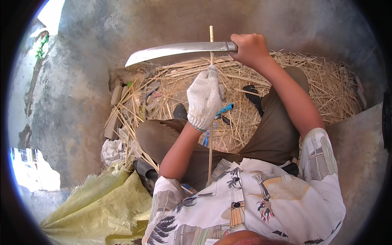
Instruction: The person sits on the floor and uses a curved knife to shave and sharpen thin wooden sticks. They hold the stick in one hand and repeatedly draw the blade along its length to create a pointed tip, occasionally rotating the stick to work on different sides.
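the left hand (204, 98), in a white knitted glove, is closed around a thin pale stick (210, 153), which juts out past its knuckles and runs back from its wrist toward the person's body. the bare right hand (251, 49) is clenched on the handle of a long curved knife (175, 50); the blade reaches leftward from that fist and crosses the stick just beyond the left hand, though whether they touch i cannot tell. split straw-coloured strips (326, 92) lie below both hands, and a yellow sack (106, 200) spreads left of and behind the left hand.
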`<state>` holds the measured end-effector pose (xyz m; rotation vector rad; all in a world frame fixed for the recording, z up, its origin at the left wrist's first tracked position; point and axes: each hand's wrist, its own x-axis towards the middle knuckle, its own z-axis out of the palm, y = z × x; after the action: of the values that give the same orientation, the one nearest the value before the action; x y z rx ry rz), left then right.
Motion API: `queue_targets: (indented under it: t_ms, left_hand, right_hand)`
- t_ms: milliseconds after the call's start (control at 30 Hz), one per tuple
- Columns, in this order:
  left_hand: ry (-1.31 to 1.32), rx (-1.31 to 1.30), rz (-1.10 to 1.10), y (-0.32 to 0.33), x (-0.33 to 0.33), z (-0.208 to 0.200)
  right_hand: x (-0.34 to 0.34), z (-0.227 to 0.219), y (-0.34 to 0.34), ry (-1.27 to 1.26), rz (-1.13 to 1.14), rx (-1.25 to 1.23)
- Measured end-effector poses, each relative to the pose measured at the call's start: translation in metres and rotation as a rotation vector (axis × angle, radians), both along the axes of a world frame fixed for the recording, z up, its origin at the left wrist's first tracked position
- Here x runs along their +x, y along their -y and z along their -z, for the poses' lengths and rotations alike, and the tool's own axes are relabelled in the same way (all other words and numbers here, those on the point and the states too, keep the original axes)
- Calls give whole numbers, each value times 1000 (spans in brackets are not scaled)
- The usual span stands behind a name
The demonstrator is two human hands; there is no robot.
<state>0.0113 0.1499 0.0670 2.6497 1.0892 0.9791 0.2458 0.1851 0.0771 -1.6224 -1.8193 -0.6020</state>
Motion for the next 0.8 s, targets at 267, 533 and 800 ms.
queue_targets:
  t_ms: [267,533,800]
  left_hand:
    - [-35,196,50,-16,4,28]
    - [27,85,19,-11,15,23]
    - [33,335,25,-15,13,24]
  right_hand:
    - [1,-1,-12,-30,182,-237]
    - [9,-2,-20,-73,257,-311]
    - [13,0,-18,-4,239,-294]
